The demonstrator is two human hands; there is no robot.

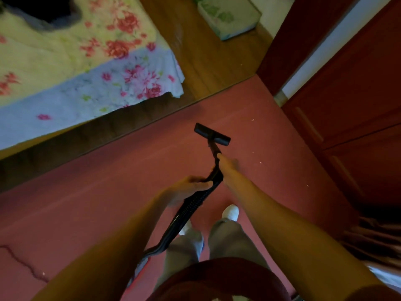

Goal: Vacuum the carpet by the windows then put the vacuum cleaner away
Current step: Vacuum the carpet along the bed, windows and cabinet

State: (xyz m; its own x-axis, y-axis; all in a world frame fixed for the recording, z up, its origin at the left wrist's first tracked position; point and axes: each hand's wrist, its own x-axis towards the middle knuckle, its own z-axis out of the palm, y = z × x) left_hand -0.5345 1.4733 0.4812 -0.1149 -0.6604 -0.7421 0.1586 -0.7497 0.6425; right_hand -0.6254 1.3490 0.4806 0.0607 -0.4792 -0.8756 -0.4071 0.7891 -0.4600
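A black vacuum floor head (212, 134) rests on the red carpet (108, 181) ahead of my feet. Its dark wand (214, 151) rises back to my right hand (227, 165), which grips it just below the head. My left hand (188, 187) holds the curved handle end where the black ribbed hose (186, 213) begins. The hose runs down and left past my legs toward a partly hidden vacuum body (140, 268) at the bottom. Small white specks (260, 163) lie on the carpet to the right of the head.
A bed with a floral sheet (86, 61) and dark wooden frame (86, 135) fills the upper left. Wooden floor (208, 68) lies beyond the carpet, with a tissue box (230, 16) on it. A red-brown cabinet (351, 105) stands at the right. A thin cord (21, 261) lies at lower left.
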